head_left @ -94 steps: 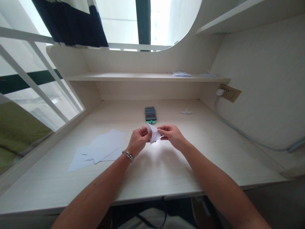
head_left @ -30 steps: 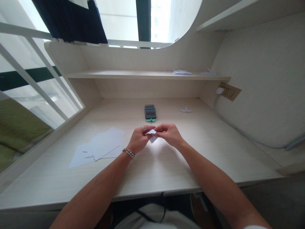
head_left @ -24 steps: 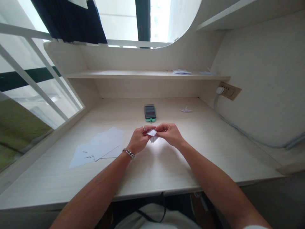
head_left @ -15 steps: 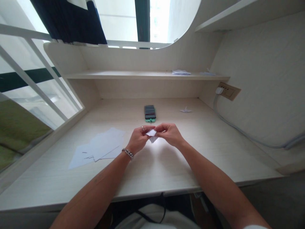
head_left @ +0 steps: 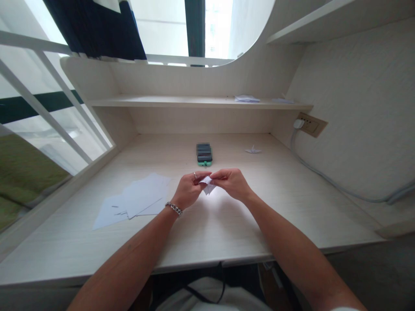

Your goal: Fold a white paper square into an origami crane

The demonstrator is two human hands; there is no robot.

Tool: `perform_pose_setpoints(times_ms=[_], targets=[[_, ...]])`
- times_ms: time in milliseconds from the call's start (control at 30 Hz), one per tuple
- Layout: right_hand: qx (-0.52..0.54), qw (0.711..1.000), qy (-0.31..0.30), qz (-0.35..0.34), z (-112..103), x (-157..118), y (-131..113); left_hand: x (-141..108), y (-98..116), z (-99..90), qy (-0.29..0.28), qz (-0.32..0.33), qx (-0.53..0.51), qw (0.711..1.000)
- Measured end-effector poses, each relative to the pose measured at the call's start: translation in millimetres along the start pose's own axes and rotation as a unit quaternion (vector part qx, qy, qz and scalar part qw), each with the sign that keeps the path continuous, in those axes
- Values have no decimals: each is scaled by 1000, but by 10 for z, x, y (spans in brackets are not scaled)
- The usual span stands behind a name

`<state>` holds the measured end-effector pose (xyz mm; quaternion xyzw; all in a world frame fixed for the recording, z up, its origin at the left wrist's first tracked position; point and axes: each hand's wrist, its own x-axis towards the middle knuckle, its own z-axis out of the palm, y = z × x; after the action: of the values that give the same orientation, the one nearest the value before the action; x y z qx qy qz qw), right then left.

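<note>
A small piece of folded white paper [head_left: 208, 188] is held above the desk, between my two hands. My left hand [head_left: 190, 188], with a ring and a chain bracelet, pinches its left side. The fingers of my right hand [head_left: 231, 183] grip its upper right part. The paper's lower tip points down toward the desk. Just beyond the hands lies a dark device with a green end [head_left: 204, 154]. Farther back on the right sits a small folded paper crane [head_left: 253, 150].
Loose white sheets [head_left: 144, 194] overlap on the left of the desk [head_left: 207, 242]. Folded papers [head_left: 247, 99] lie on the shelf [head_left: 168, 103]. A grey cable [head_left: 337, 185] runs from the wall socket [head_left: 313, 124] down the right side.
The folded paper has changed angle and shape slightly between my fingers, its upper flap now showing narrower. Both hands have stayed in nearly the same place.
</note>
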<state>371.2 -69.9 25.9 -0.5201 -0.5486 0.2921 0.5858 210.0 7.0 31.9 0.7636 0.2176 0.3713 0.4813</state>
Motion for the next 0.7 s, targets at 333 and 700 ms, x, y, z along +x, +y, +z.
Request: perform_pose_setpoints(times_ms=[333, 700], targets=[[-48, 998, 49, 9, 41, 18, -27, 21, -18, 21, 6, -56, -63, 996], [-3, 998, 64, 6, 66, 37, 11, 11, -14, 36, 17, -54, -117, 992]])
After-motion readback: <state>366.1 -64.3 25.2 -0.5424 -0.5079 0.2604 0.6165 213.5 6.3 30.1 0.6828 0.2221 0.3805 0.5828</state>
